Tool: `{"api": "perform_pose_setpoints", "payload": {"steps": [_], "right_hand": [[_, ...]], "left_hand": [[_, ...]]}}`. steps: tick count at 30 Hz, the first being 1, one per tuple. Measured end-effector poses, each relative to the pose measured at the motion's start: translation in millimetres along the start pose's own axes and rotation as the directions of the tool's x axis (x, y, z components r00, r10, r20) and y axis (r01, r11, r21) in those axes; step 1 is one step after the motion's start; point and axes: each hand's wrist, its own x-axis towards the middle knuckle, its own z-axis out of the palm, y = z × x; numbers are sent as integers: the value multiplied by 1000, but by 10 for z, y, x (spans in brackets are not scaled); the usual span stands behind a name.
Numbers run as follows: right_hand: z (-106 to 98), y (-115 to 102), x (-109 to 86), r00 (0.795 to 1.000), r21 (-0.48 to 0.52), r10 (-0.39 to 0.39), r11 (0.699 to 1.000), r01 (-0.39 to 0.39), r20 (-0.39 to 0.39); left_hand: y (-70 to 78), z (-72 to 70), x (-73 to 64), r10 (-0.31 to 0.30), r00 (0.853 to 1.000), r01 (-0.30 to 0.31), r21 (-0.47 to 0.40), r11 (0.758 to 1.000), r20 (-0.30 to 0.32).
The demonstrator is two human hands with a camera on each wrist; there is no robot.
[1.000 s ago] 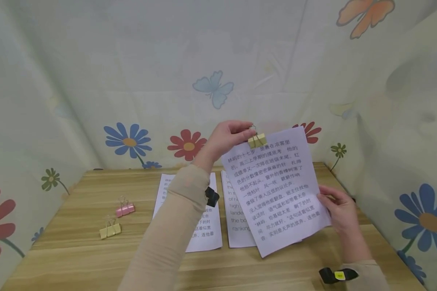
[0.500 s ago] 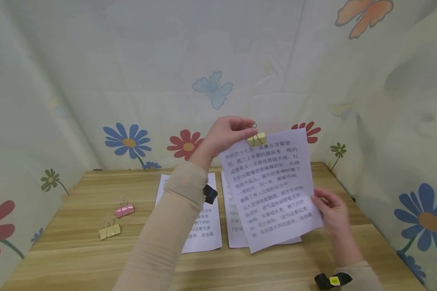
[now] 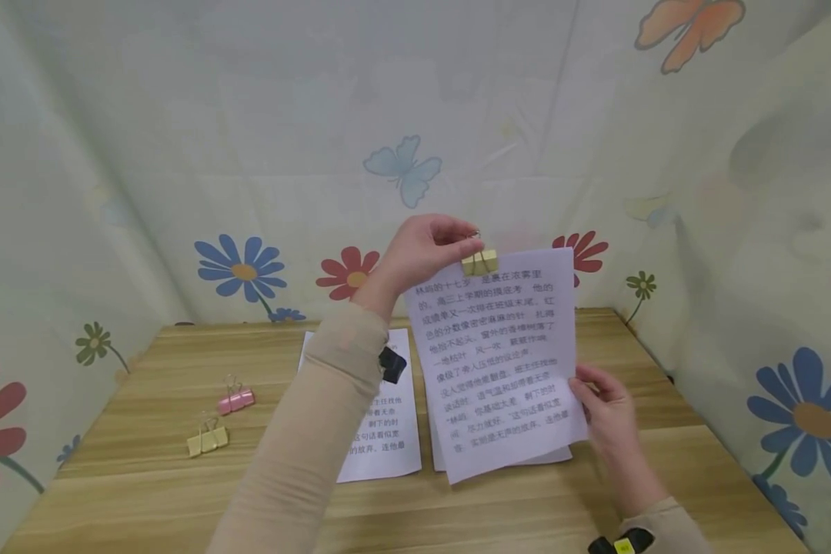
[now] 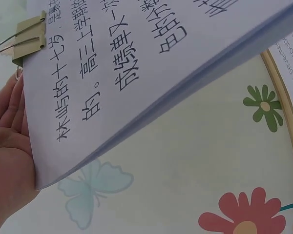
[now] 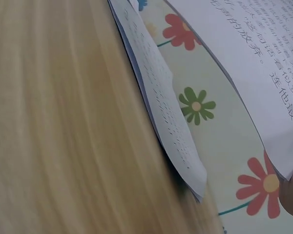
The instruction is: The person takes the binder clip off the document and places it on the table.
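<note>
In the head view, a sheaf of printed paper (image 3: 498,354) is held up off the table, tilted a little. A yellow binder clip (image 3: 481,262) sits on its top edge. My left hand (image 3: 418,250) pinches the clip's wire handles between thumb and fingers. Lower down, my right hand (image 3: 611,412) pinches the sheaf's right edge, thumb in front. The left wrist view shows the yellow clip (image 4: 30,36) biting over the paper edge, with several layers along the side. Only a bit of the right hand (image 5: 292,192) shows in the right wrist view, at the sheaf's corner.
On the wooden table (image 3: 145,500), a pink binder clip (image 3: 237,400) and another yellow binder clip (image 3: 208,440) lie at left. A paper stack (image 3: 381,462) lies mid-table, partly behind my left arm. Beneath the raised sheaf is another paper stack (image 3: 550,455). A flowered curtain (image 3: 284,154) stands behind.
Both hands have shifted left with the clipped sheaf, the left one also slightly up. The sheaf hangs straighter and covers more of the stack beneath. Both hands keep their grip.
</note>
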Motion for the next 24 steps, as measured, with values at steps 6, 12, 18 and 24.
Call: {"api": "perform_pose_setpoints", "payload": {"steps": [6,12,18,24], "right_hand": [[73,77,-47,1000,-19,9,1000,-9,-1],[181,166,-92,1000,18,8,1000,-8,-2],[208,238,-104,999,32,46,998,-46,-1],[215,247,-102,996,4,87,996,-87,-28]], "left_hand": [[4,-32,-4,29,999,-30,-26,999,-34],[40,-50,-28,76,991,-87,-103,991,-107],[72,-113,-69,146,968,-189,-216,958,-202],[88,-116,-135,182,945,-270,-337,902,-271]]}}
